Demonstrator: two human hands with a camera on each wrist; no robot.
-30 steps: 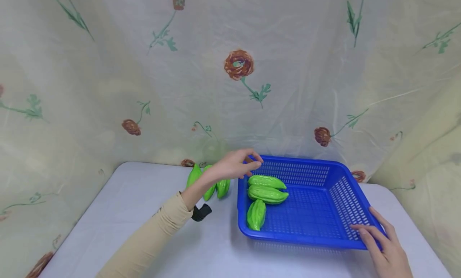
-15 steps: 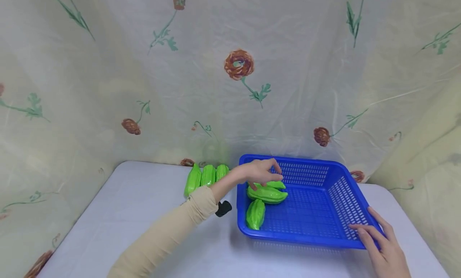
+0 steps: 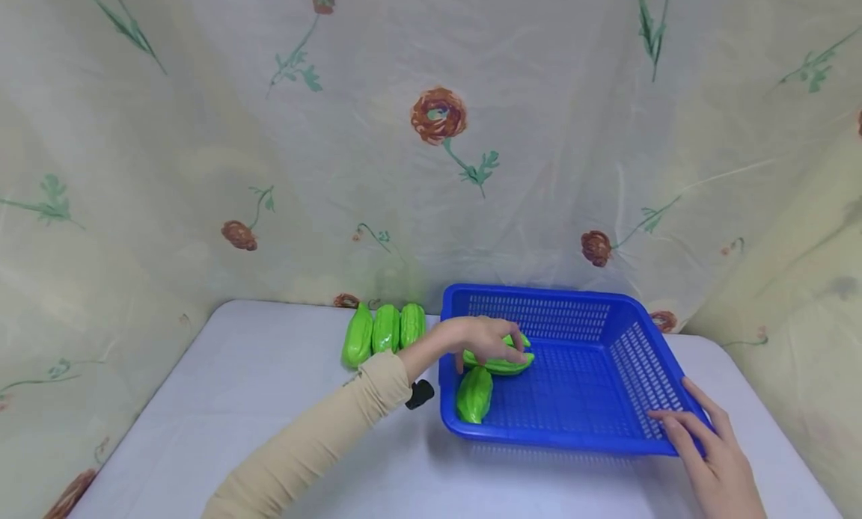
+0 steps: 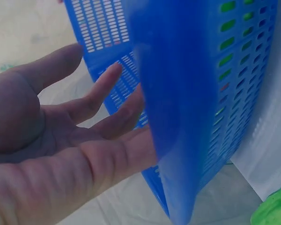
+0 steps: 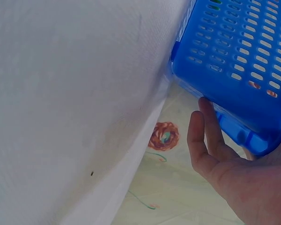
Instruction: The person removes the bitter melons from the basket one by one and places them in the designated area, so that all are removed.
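My left hand (image 3: 488,338) reaches over the left side of the blue plastic basket (image 3: 559,442), above two green bitter melons (image 3: 506,367) that it partly covers. In the left wrist view its fingers (image 4: 96,96) are spread and loosely bent, some hidden behind the basket's rim; no melon shows between them. A third bitter melon (image 3: 474,395) lies in the basket's near left corner. At the near right corner my right hand (image 3: 720,459) grips the rim, one finger inside. From the right wrist view, fingers (image 5: 196,136) show beside the basket's outer wall (image 5: 234,89).
Three more bitter melons (image 3: 386,328) lie side by side on the white table (image 3: 269,384), left of the basket. A flower-patterned curtain (image 3: 337,167) hangs behind the table. A black wrist device (image 3: 420,393) sits under my left sleeve.
My left hand has moved right and lower, from the basket's left rim to over the melons inside. The right hand stays on the corner. The head view has shifted slightly.
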